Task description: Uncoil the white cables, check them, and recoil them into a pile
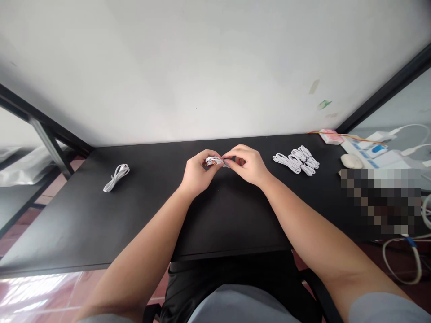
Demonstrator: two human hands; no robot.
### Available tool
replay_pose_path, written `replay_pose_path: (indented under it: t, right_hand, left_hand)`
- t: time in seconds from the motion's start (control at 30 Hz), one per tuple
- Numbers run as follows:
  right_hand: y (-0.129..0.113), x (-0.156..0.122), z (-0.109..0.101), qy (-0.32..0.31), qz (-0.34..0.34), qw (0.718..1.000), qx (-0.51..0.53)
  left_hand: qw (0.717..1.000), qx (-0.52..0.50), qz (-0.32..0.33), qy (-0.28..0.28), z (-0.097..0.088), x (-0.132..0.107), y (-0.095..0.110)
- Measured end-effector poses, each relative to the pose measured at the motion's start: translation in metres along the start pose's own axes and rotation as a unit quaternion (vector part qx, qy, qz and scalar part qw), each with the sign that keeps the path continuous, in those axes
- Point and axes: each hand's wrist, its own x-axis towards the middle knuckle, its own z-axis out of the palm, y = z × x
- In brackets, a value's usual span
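Above the middle of the black table, my left hand [199, 172] is closed around a coiled white cable [213, 160], with a small orange part showing near its thumb. My right hand [247, 163] meets it from the right, thumb and forefinger pinching a thin dark tie [224, 159] at the coil's end. The fingertips of both hands nearly touch and partly hide the tie. To the right lie several coiled white cables [296, 160] in a group, bound with dark ties. A single white cable coil [116, 177] rests far to the left.
A white power strip [365, 150] with plugged-in chargers stands at the right, beside a pink-and-white box [331, 137] and a white rounded object [351, 161]. A pixelated patch covers the table's right end. A white wall [202, 72] rises behind the black table [151, 211].
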Motion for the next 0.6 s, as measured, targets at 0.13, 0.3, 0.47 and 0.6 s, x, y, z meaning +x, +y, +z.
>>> replay_pose_path:
  t: [0.13,0.3,0.47,0.6]
  right_hand:
    - [0.0026,0.0014,-0.0022,-0.007,-0.010,1.000,-0.008]
    - [0.0046,0.0027,-0.0050,-0.019,-0.017,1.000,-0.015]
    - [0.0017,0.0032,-0.0052,-0.043,-0.008,0.998,-0.040]
    - [-0.0008,0.0030,-0.0035,-0.054,-0.006,0.997,-0.059]
  left_hand:
    - [0.999,-0.033,-0.006,-0.008,-0.0001,0.0004,-0.0014]
    - [0.999,-0.021,0.007,-0.023,-0.0006,0.0001,-0.0025]
    - [0.998,0.053,0.029,-0.013,-0.0013,-0.0014,0.0005]
    - [0.992,0.108,0.058,-0.017,-0.0032,-0.0022,0.0010]
